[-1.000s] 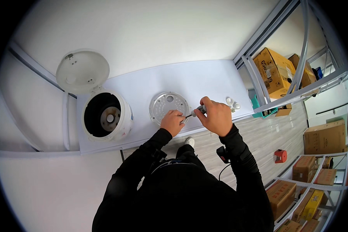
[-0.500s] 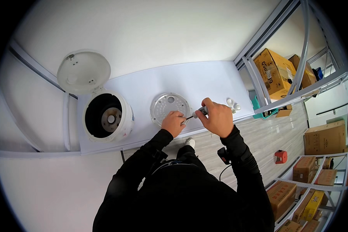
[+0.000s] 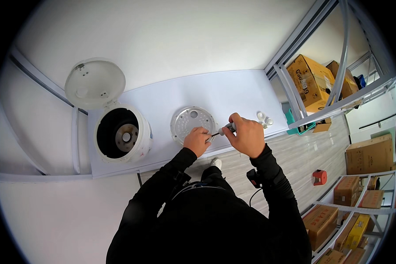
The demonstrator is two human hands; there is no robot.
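Observation:
My right hand is closed around the grey handle of a screwdriver, its dark shaft slanting down to the left. At the shaft's tip my left hand is closed in a pinch. Whatever its fingers hold there is hidden or too small to name. Just beyond the left hand lies a round, silvery perforated lid plate with one larger round opening, flat on the white table. A white rice cooker stands to the left, its lid raised, its dark inside and round heating plate showing.
Small white round containers stand toward the table's right end. Beyond that end are a teal bin and a yellow-brown carton behind a metal frame. A red stool stands on the floor, near shelves of cartons at lower right.

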